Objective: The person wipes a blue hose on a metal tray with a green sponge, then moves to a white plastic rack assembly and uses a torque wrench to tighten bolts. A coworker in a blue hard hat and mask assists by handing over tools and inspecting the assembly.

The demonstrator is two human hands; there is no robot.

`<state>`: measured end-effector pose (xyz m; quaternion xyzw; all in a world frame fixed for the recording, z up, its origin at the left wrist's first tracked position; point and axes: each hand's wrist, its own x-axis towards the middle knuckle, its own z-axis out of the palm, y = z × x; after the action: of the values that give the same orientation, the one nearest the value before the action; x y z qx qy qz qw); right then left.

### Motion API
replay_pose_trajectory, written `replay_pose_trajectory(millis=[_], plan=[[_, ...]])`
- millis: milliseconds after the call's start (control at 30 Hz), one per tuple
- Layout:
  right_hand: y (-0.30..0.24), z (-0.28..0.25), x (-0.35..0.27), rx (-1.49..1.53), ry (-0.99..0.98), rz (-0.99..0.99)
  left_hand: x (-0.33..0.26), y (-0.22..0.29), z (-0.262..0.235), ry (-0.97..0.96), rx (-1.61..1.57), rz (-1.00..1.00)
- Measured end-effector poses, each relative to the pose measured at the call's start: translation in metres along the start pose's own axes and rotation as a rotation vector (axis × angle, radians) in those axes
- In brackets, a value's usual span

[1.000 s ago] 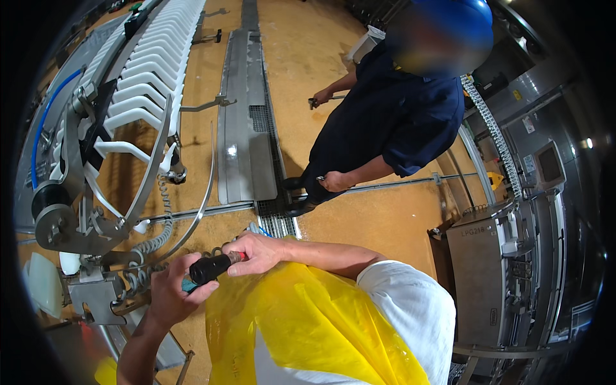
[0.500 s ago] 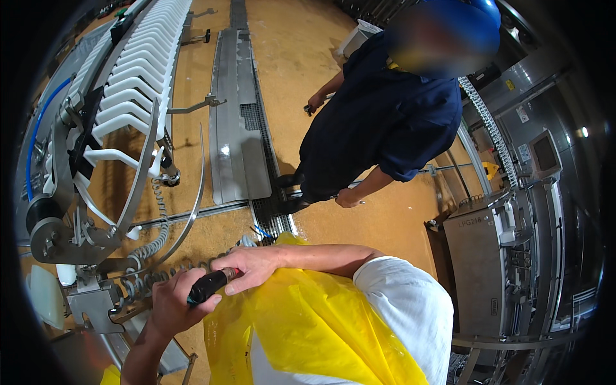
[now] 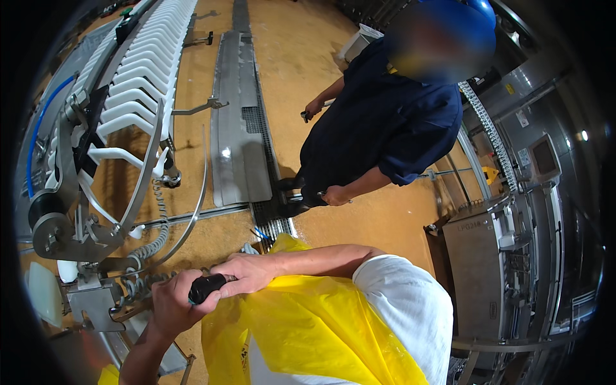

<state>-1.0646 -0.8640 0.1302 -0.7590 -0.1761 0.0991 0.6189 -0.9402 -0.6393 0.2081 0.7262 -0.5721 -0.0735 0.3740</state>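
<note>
Fingers point(image 3: 224, 277) of both hands wrap the black handle point(image 3: 205, 288).

Both hands point(image 3: 212, 289) grip a black handle point(image 3: 204, 288) (co-worker point(image 3: 385, 122) stands nearby)

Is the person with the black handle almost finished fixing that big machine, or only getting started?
It looks mid-job. Both hands grip a black tool handle: the left hand wraps it from below, the right hand holds its end, close to the coiled springs at the machine's lower corner. The working end is hidden, so what is already done cannot be told. A co-worker stands nearby holding a small tool.
</note>
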Motion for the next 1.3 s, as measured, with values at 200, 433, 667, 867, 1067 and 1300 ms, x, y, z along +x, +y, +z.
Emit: replay_pose_trajectory(millis=[200, 433, 667, 867, 1067, 1300], plan=[[-0.003, -0.001, 0.003, -0.052, 0.033, 0.001, -0.001, 0.001, 0.001, 0.033, -0.013, -0.030], [-0.007, -0.006, 0.002, -0.015, 0.103, -0.021, 0.008, 0.002, -0.014, -0.005, -0.159, -0.083], [-0.010, -0.013, 0.001, 0.003, 0.166, 0.017, 0.010, 0.006, -0.024, -0.055, -0.174, -0.179], [-0.014, -0.014, -0.001, -0.022, 0.189, 0.045, 0.009, -0.003, -0.015, 0.068, -0.112, -0.062], [-0.010, -0.009, -0.003, -0.015, 0.192, 0.007, 0.003, -0.001, -0.016, 0.051, -0.064, -0.057], [-0.008, -0.005, -0.006, -0.014, 0.186, 0.014, -0.001, -0.005, -0.013, 0.041, -0.067, -0.036]])
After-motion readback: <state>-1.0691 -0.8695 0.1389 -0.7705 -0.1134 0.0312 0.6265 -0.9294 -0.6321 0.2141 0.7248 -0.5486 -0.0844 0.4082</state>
